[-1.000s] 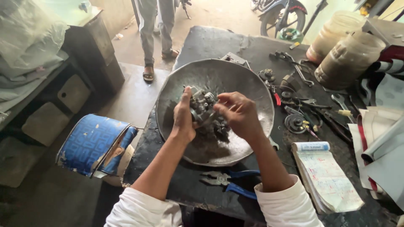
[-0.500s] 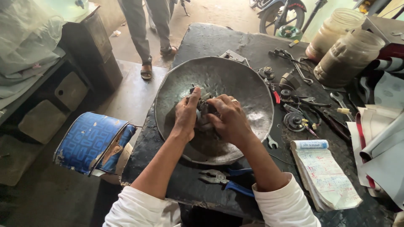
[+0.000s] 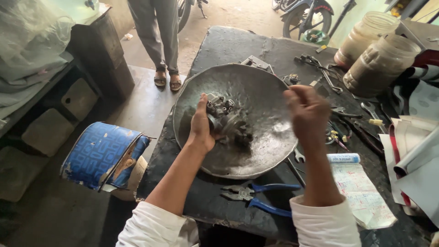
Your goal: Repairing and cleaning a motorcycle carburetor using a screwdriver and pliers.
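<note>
A wide, dented metal bowl [image 3: 265, 96] sits on a dark workbench [image 3: 228, 45]. Inside it lies a grimy metal engine part [image 3: 225, 118], like a carburetor. My left hand [image 3: 201, 126] grips that part at its left side and holds it over the bowl's middle. My right hand [image 3: 307, 110] is raised above the bowl's right rim, blurred by motion, its fingers curled loosely; whether it holds something small I cannot tell.
Blue-handled pliers [image 3: 258, 197] lie at the bench's near edge. A notepad [image 3: 361, 192] lies at the right, with several hand tools [image 3: 347, 123] and two plastic jars [image 3: 379, 61] beyond. A blue stool [image 3: 103, 155] stands left of the bench. A person in sandals [image 3: 165, 77] stands farther off.
My right hand has let go of the metal part and swung up and to the right, off the bowl's middle. My left hand keeps its hold on the part.
</note>
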